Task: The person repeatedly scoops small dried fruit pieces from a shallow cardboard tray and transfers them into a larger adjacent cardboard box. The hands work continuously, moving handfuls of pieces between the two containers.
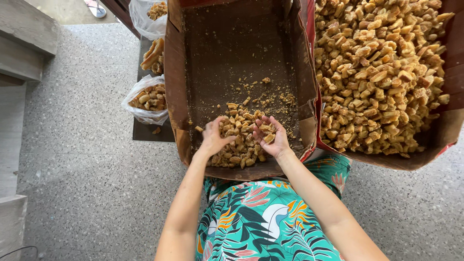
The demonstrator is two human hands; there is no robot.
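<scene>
Snack pieces [240, 142] lie heaped at the near end of the brown box [232, 43]; the left hand [212, 137] and right hand [270, 137] cup them loosely, fingers apart, scooping them together.

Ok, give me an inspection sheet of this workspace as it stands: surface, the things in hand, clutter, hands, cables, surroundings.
Surface: speckled stone floor; dark low board under the bags.
Things in hand: near-empty cardboard box with a small heap of golden-brown snack pieces at its near end.
Clutter: crumbs across the box bottom; second box full of the same pieces; clear bags of pieces at left.
Hands: left hand cupped on the heap; right hand palm up, pieces in it.
Cables: thin dark cable at the bottom left corner.
Surroundings: grey stone steps at left; sandal at the top edge.
</scene>
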